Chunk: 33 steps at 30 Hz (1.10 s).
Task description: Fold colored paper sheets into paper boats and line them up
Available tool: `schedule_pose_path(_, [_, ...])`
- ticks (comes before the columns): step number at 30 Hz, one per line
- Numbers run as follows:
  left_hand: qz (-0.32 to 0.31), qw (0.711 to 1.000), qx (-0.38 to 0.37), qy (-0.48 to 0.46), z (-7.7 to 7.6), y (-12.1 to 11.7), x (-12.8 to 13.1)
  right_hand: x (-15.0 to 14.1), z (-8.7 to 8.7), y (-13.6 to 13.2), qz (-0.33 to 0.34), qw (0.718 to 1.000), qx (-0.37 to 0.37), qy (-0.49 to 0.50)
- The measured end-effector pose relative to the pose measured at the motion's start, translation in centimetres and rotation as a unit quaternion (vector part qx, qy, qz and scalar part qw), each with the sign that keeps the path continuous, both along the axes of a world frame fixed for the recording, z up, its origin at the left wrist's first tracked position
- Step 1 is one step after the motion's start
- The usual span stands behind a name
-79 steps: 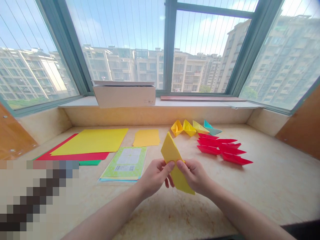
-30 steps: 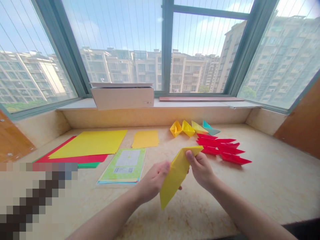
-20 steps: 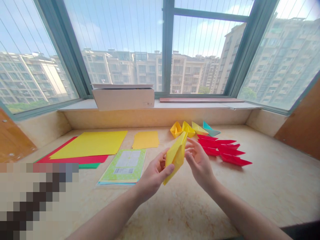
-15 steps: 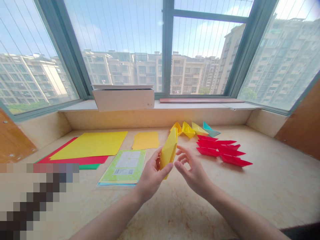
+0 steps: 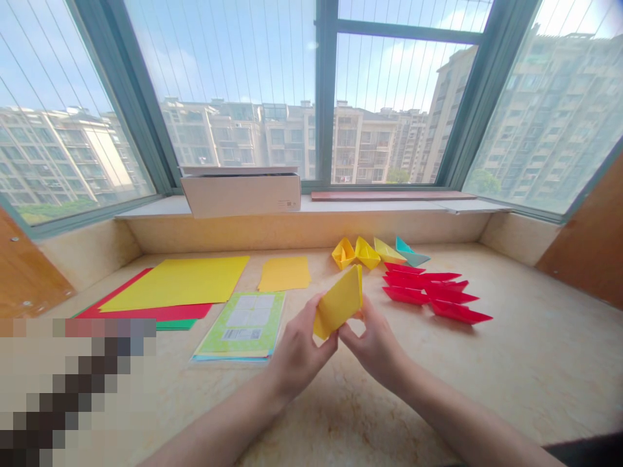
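Head view: folded yellow paper [image 5: 339, 303] up in the air, mid-frame, just above the worktop [image 5: 540, 363], tilted, right end higher. Both hands on it. Left hand [image 5: 300, 340]: fingers bent round the left side, thumb near the lower corner, pinch narrow, paper in grip. Right hand [image 5: 378, 340]: curled in at the lower right edge, thumb bent toward left thumb, fingertips partly hidden behind the paper, also gripping; exact finger contact hard to make out.

Beyond the paper, toward back wall, a row of folded boats, left to right: orange-yellow boat [image 5: 343, 255], yellow boat [image 5: 366, 253], pale yellow boat [image 5: 389, 251], blue-green boat [image 5: 411, 253]. Right of the hands: red boats [image 5: 460, 311], bunched close in two columns, exact count unclear from overlap.

Left side, stacked flat: yellow sheets [image 5: 178, 282] over red sheet [image 5: 178, 312], green sheet [image 5: 176, 325] poking out underneath. Beside these, small orange paper [image 5: 283, 273]; nearer, green-patterned packet [image 5: 241, 324] with pale label areas. On windowsill [image 5: 379, 207]: white box [image 5: 238, 194], lid slightly raised; reddish-brown strip [image 5: 394, 195] to its right. Lower left corner pixelated, contents unreadable.
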<state>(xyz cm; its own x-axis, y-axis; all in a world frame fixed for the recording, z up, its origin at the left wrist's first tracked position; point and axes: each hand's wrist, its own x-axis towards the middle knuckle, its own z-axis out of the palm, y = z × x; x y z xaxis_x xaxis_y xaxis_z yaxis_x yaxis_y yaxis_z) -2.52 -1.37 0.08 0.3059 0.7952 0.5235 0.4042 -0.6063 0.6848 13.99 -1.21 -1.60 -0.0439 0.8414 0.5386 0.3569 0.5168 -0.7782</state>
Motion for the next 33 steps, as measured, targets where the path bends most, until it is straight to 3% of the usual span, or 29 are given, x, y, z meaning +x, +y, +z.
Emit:
schedule_pose_path(4, [-0.005,0.997,0.065,0.052,-0.6,0.5,-0.4,-0.1,0.0,-0.3,0.045,0.996,-0.071,-0.021])
schedule_pose_path(8, [0.007,0.987,0.129,0.092,-1.0,0.8,-0.3,-0.1,-0.6,-0.4,0.021,0.995,-0.071,-0.062])
schedule_pose_path(12, [0.039,0.971,0.207,0.118,-0.9,0.7,0.2,0.1,-0.9,-0.3,0.017,0.994,0.005,-0.111])
schedule_pose_path(17, [0.0,0.968,0.23,0.102,-1.0,0.7,0.2,0.2,-0.3,-0.8,-0.003,0.981,0.152,-0.123])
schedule_pose_path(26, [-0.032,0.969,0.239,0.047,-0.6,0.7,-0.5,0.3,0.2,-1.5,-0.015,0.978,0.189,-0.088])
schedule_pose_path(33, [-0.032,0.959,0.278,0.046,-0.2,0.8,-0.4,0.9,1.5,-1.7,-0.05,0.94,0.295,-0.161])
